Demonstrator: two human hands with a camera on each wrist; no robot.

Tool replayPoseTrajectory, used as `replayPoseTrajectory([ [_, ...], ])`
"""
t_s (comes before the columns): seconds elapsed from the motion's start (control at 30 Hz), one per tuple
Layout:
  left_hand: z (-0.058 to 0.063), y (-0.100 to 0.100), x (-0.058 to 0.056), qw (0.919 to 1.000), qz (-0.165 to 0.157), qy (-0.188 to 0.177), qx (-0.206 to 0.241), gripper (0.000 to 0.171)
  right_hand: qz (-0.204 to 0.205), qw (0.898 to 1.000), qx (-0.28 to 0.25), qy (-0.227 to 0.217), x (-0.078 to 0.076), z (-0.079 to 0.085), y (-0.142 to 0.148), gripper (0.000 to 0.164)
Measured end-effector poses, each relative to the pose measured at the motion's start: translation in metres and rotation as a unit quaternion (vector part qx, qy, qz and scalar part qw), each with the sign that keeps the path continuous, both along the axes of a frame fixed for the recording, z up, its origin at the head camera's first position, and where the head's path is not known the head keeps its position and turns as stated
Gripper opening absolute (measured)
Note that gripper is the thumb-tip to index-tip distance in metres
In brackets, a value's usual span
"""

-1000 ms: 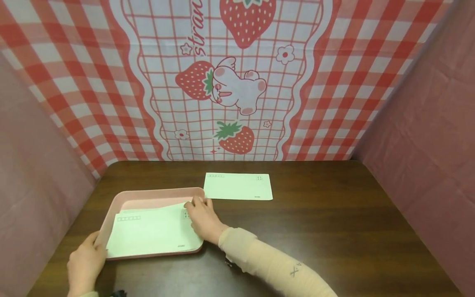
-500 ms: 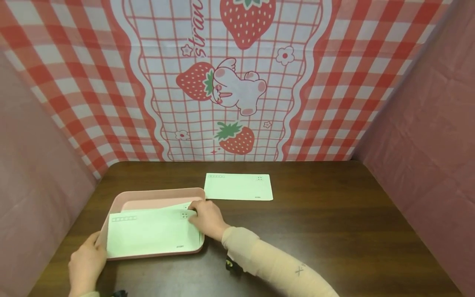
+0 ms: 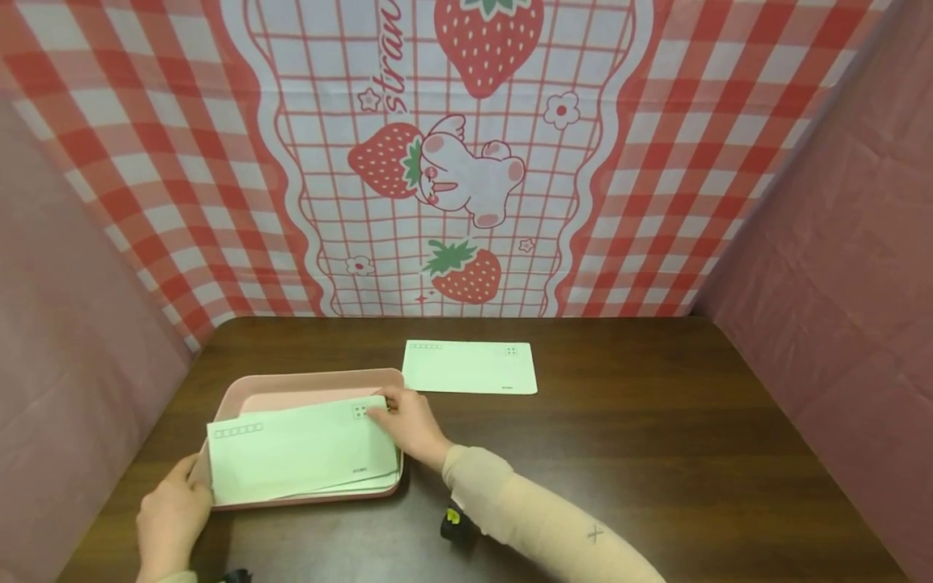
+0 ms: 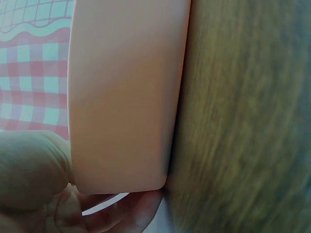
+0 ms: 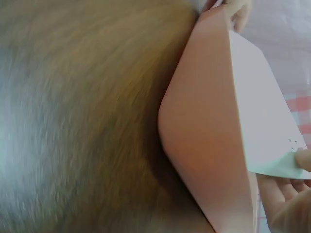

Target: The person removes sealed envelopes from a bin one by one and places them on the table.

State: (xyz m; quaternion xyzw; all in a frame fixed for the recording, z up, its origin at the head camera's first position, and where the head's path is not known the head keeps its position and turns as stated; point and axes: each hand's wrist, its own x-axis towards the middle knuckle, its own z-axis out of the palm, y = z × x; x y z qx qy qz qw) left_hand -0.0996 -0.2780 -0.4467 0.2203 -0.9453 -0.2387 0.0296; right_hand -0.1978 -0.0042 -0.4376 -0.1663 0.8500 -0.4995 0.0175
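My right hand (image 3: 414, 423) pinches the upper right corner of a pale envelope (image 3: 299, 445), thumb on top and fingers beneath. This envelope tilts over a pink tray (image 3: 321, 380), its right end raised, with more envelopes (image 3: 360, 487) showing below it in the tray. At the tray's left side, my left hand (image 3: 171, 512) grips the wall; in the left wrist view, fingers (image 4: 138, 211) curl past the tray's end. Behind the tray's right corner, a single envelope (image 3: 470, 369) lies flat on the table. The right wrist view shows the thumb (image 5: 304, 159) on the held envelope's corner.
The brown wooden table (image 3: 619, 453) extends to the right of the tray. A red checked strawberry cloth (image 3: 466, 162) hangs at the back, and pink cloth (image 3: 824, 283) hangs on both sides. A black wrist device (image 3: 455, 525) sits under the right sleeve.
The right hand has shifted its hold to the envelope's corner and raised it a little. The top envelope has moved left and turned, showing those beneath. The left hand stays nearly still.
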Motion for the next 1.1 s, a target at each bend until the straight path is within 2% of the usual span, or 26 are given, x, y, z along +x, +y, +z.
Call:
replayPoseTrajectory([
  [0.1, 0.000, 0.000, 0.000, 1.0000, -0.001, -0.004, 0.003, 0.043, 0.038, 0.997, -0.042, -0.048, 0.001, 0.000, -0.001, 0.021],
  [0.17, 0.000, -0.001, 0.000, 1.0000, 0.000, -0.005, 0.004, 0.043, 0.077, 0.994, -0.039, -0.063, 0.003, 0.001, 0.000, 0.025],
  [0.27, -0.001, -0.001, 0.000, 1.0000, 0.002, 0.001, 0.001, 0.041, 0.146, 0.988, 0.016, -0.041, 0.008, 0.004, 0.000, 0.032],
  [0.37, -0.001, -0.001, 0.001, 0.9999, 0.004, 0.009, -0.004, 0.039, 0.176, 0.980, 0.089, 0.019, 0.011, 0.005, 0.001, 0.034],
  [0.43, -0.001, -0.001, 0.001, 0.9999, 0.003, 0.009, -0.004, 0.039, 0.162, 0.979, 0.112, 0.043, 0.012, 0.006, 0.001, 0.032],
  [0.53, -0.001, -0.002, 0.000, 1.0000, -0.001, 0.001, -0.001, 0.041, 0.109, 0.988, 0.101, 0.044, 0.012, 0.007, 0.001, 0.025],
  [0.63, -0.002, -0.002, 0.000, 1.0000, -0.005, -0.006, 0.006, 0.042, 0.053, 0.997, 0.051, 0.035, 0.009, 0.008, 0.003, 0.019],
  [0.7, -0.003, -0.002, 0.000, 0.9999, -0.006, -0.004, 0.009, 0.042, 0.027, 0.999, 0.012, 0.036, 0.006, 0.009, 0.006, 0.019],
  [0.83, -0.003, -0.003, 0.001, 0.9999, -0.005, 0.005, 0.008, 0.040, -0.002, 0.998, -0.064, 0.024, 0.000, 0.012, 0.015, 0.020],
  [0.93, -0.003, -0.002, 0.002, 0.9999, -0.003, 0.011, 0.006, 0.040, -0.022, 0.995, -0.095, 0.019, -0.005, 0.014, 0.024, 0.018],
  [1.1, -0.003, -0.001, 0.002, 0.9998, 0.002, 0.020, 0.005, 0.039, -0.063, 0.991, -0.115, 0.021, -0.015, 0.015, 0.039, 0.016],
])
